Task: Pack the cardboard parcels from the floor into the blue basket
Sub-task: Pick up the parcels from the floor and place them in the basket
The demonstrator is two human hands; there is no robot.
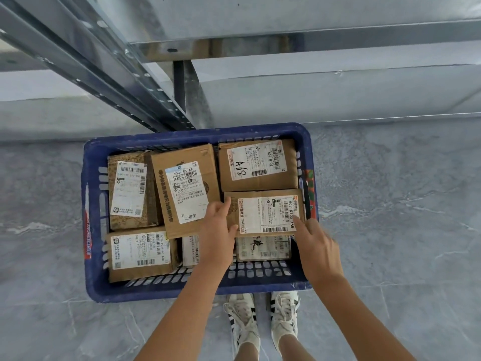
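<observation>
- The blue basket (pixel 89 204) stood on the grey tiled floor (pixel 390 230), and every place below is given from it.
- Against the basket's far-left corner lay a patterned parcel (pixel 152 194), label up.
- In the basket's near-left corner lay a flat parcel (pixel 140 274), also label up.
- At the basket's middle a tall parcel (pixel 186 157) lay tilted, its near end resting over the flat parcel's far edge.
- The left hand (pixel 217 230) reached into the basket's middle. Its thumb pressed on the near-left corner of the held parcel (pixel 265 194), its forefinger ran along that parcel's left edge, and so it pinched the cardboard.
- Under that hand a small parcel (pixel 190 250) showed only in part, low in the basket.
- In the basket's far-right corner lay the A68 parcel (pixel 257 183).
- The held parcel sat in the basket's right half, just nearer than the A68 parcel and on top of a lower parcel (pixel 263 247).
- The right hand (pixel 316 243) came over the basket's near-right corner, forefinger stretched onto the held parcel's near-right corner, the other fingers curled. Whether they gripped could not be told.
- Metal shelving (pixel 156 95) rose beyond the basket's far rim.
- Two white shoes (pixel 260 319) stood just outside its near rim.
</observation>
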